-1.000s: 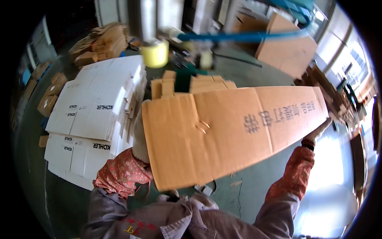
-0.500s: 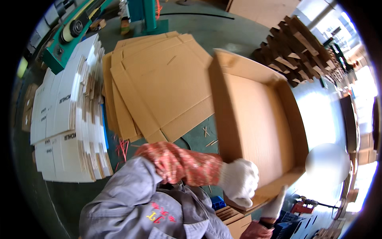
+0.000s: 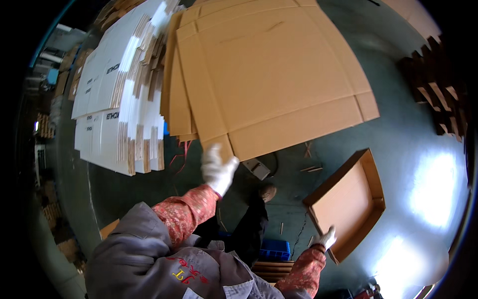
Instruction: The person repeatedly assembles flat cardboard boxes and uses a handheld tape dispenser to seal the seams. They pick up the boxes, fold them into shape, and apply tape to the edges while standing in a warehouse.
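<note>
My left hand (image 3: pixel 219 170), in a white glove, reaches to the near corner of a flat creased cardboard sheet (image 3: pixel 279 74). Its thumb stands apart from the fingers, which overlap the sheet's corner; the slight blur hides how firmly they touch. That sheet lies on top of a stack of similar brown sheets. Low on the right, my gloved right hand (image 3: pixel 326 238) grips the near edge of a shallow open cardboard box (image 3: pixel 348 199), thumb over the rim. The box is tilted, its bare inside showing.
Left of the brown sheets stands a tall stack of white folded cartons (image 3: pixel 109 99). A blue crate (image 3: pixel 275 249) and brown cardboard pieces (image 3: pixel 273 269) are close by my legs. Dark stacked cardboard pieces (image 3: pixel 438 89) stand at the far right. Small scraps (image 3: pixel 311 169) litter the floor.
My left hand has let go of the box and moved left to the sheet's corner. The box, in my right hand, has moved lower and away from the sheets. The view has shifted.
</note>
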{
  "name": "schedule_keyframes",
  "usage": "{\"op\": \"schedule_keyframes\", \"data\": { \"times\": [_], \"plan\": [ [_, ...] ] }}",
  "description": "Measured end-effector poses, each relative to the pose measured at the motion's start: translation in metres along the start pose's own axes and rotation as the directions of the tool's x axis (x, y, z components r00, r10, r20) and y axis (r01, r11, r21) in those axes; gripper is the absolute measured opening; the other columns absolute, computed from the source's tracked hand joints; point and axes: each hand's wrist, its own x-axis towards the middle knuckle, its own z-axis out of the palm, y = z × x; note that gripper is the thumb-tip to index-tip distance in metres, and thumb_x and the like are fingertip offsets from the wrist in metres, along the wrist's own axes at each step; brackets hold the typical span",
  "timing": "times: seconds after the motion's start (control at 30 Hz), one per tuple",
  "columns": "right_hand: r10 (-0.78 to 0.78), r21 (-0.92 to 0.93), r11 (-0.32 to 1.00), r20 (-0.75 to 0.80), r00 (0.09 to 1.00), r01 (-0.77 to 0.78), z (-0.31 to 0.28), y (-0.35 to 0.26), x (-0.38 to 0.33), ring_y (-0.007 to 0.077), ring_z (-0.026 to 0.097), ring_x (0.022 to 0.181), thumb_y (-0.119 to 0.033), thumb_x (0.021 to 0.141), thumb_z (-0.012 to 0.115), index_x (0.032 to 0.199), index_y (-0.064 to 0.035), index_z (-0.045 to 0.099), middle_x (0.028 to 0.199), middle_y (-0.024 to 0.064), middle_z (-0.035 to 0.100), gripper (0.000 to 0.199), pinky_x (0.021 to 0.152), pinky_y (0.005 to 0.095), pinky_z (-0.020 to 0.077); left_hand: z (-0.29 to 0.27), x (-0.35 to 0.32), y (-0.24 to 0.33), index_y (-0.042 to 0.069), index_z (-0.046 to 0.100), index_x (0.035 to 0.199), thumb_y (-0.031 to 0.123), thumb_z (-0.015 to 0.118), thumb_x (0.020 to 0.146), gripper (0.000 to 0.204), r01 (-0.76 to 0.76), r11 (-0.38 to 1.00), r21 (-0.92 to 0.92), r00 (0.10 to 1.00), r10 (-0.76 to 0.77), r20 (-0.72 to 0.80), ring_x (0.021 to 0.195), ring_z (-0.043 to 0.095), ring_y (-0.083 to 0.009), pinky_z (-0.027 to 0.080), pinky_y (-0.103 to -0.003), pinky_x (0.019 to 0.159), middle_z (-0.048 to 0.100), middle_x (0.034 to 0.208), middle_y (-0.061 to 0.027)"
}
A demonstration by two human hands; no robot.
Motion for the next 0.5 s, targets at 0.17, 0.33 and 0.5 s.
{"op": "schedule_keyframes", "data": {
  "times": [0.17,0.33,0.5],
  "plan": [
    [-0.149,-0.003,0.950,0.873,0.463,0.313,0.158,-0.049,-0.025,0.0285,0.047,0.121,-0.045,0.092,0.060,0.141,-0.0139,0.035,0.130,0.0129,0.048,0.062,0.096,0.0491,0.0431,-0.023,0.044,-0.145,0.012,0.052,0.131,0.039,0.069,0.091,0.052,0.830,0.069,-0.554,0.512,-0.488,0.707,0.110,0.057,-0.0305,0.047,-0.055,0.092,0.053,0.134,-0.0109],
    [0.118,0.063,0.915,0.903,0.412,-0.399,0.224,-0.113,-0.166,0.0199,0.053,0.114,-0.043,0.097,0.055,0.127,-0.0086,0.043,0.127,0.0057,0.054,0.047,0.091,0.0441,0.0482,-0.117,0.041,-0.042,0.002,0.055,0.122,0.025,0.064,0.094,0.037,0.696,0.392,-0.601,0.695,-0.158,0.702,0.086,0.066,-0.0232,0.055,-0.035,0.060,0.064,0.108,-0.0121],
    [-0.161,0.168,0.985,0.854,0.494,0.032,0.170,-0.185,-0.330,0.0164,0.054,0.044,-0.030,0.091,0.062,0.083,-0.0070,0.061,0.066,0.0090,0.065,0.025,0.036,0.0251,0.0371,-0.283,0.038,0.017,0.000,0.052,0.130,0.030,0.051,0.100,0.042,0.290,0.464,-0.837,0.954,-0.069,0.293,0.107,0.058,-0.0238,0.047,-0.039,0.089,0.059,0.123,-0.0125]
  ]
}}
